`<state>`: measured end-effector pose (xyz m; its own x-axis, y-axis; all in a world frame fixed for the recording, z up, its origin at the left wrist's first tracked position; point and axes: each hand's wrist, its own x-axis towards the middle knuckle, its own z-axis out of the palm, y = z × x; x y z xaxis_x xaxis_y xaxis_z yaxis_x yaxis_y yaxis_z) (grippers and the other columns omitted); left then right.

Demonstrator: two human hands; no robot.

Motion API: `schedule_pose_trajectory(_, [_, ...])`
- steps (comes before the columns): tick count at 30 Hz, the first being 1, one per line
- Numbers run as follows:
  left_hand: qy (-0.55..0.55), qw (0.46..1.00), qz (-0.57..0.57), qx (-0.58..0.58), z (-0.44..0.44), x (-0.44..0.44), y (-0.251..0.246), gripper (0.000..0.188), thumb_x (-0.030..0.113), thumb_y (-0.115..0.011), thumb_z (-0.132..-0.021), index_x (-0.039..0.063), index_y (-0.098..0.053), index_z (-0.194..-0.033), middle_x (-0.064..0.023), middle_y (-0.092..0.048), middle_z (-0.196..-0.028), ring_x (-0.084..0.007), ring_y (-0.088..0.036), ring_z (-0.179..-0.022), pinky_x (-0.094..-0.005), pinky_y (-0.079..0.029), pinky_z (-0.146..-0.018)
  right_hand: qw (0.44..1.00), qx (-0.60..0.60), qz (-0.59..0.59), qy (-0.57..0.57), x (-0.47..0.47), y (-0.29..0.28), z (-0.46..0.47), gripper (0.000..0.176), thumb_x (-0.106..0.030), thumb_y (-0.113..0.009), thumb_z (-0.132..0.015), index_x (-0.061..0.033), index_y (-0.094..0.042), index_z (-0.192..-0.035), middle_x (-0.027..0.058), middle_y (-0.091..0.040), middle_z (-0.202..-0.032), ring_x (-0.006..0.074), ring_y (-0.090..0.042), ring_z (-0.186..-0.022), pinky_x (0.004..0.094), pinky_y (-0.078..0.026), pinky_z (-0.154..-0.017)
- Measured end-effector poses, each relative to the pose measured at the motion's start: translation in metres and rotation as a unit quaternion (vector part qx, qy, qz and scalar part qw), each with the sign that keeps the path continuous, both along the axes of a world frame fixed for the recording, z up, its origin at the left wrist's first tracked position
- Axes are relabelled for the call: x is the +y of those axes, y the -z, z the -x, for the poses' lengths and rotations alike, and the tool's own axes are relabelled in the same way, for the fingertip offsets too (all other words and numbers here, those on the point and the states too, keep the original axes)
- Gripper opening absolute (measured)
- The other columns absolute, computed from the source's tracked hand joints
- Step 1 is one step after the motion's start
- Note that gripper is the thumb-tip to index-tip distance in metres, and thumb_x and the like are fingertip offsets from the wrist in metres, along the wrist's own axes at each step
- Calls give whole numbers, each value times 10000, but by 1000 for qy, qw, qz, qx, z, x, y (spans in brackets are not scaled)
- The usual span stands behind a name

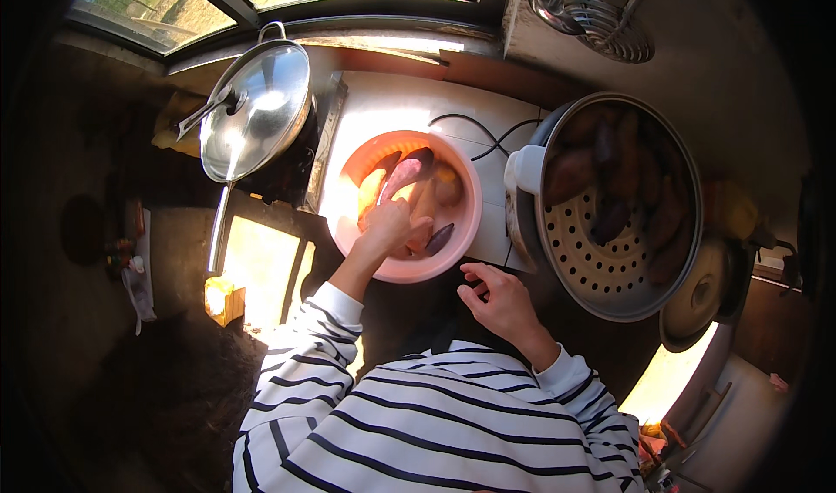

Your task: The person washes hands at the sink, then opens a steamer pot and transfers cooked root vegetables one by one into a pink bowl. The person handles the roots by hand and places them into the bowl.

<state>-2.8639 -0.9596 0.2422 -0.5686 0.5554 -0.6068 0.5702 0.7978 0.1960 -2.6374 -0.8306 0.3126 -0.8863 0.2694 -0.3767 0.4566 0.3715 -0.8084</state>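
Note:
A pink plastic basin point(471, 232) holds several sweet potatoes of orange and purple skin. Inside it, my left hand point(390, 224) is closed at the near end of a purple-red sweet potato point(410, 169); its fingertips are hidden. A small dark purple sweet potato point(440, 239) lies against the basin's right wall. My right hand point(498, 297) hovers off the basin's near right rim, fingers loosely curled and apart, with nothing in it. To its right stands a large steamer pot point(697, 232), where more sweet potatoes point(617, 160) lie in shade on a perforated steamer tray point(581, 258).
A lidded pan point(261, 120) with a long handle sits at left on a dark stove. A black cable point(486, 130) crosses the white tiled counter point(385, 94) behind the basin. A ladle point(555, 13) and a skimmer point(607, 32) hang at upper right. A round lid point(699, 290) leans beyond the pot.

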Motion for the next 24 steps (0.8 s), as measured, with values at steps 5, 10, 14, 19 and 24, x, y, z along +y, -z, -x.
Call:
schedule_pose_trajectory(5, [-80, 692, -542, -470, 6, -149, -229, 521, 397, -559, -1043, -26, -594, -1345, -212, -703, -1200, -285, -707, -1113, -425, -593, -887, 899, 13, 437, -28, 16, -63, -6, 313, -191, -703, -966, -21, -682, -1228, 157, -742, -1068, 197, -730, -937, 318, -577, -860])
schedule_pose_trajectory(10, [144, 937, -192, 253, -53, -205, -176, 303, 206, -749, -940, 31, -712, -1186, -86, -762, -932, -236, -745, -863, -290, -579, -841, 991, 135, -18, -14, 6, -8, 31, 197, -150, -694, -951, -5, -731, -1079, 149, -746, -973, 239, -734, -850, 324, -582, -784])
schedule_pose_trajectory(14, [-102, 946, -270, 147, -60, -202, -164, 289, 216, -775, -885, 87, -745, -1142, -127, -686, -1238, -320, -610, -1208, -442, -478, -1054, 983, 150, -100, -12, -1, 51, 76, 155, -166, -693, -905, -19, -721, -947, 168, -719, -943, 349, -689, -932, 479, -553, -805])
schedule_pose_trajectory(19, [-58, 942, -267, 197, -51, -163, -84, 431, 291, -781, -852, 107, -691, -1232, -170, -560, -1410, -362, -495, -1321, -517, -365, -1124, 946, 15, -265, -185, -6, 132, 118, 209, -195, -696, -869, -54, -736, -1017, 151, -721, -1015, 357, -670, -1011, 487, -545, -886])
schedule_pose_trajectory(24, [0, 964, -217, 154, -34, -118, 28, 422, 183, -723, -860, 67, -647, -1258, -183, -565, -1318, -368, -473, -1313, -511, -343, -1140, 888, -116, -319, -310, -12, 165, 126, 273, -188, -689, -844, -90, -731, -1096, 117, -718, -1084, 346, -645, -1088, 476, -540, -930])
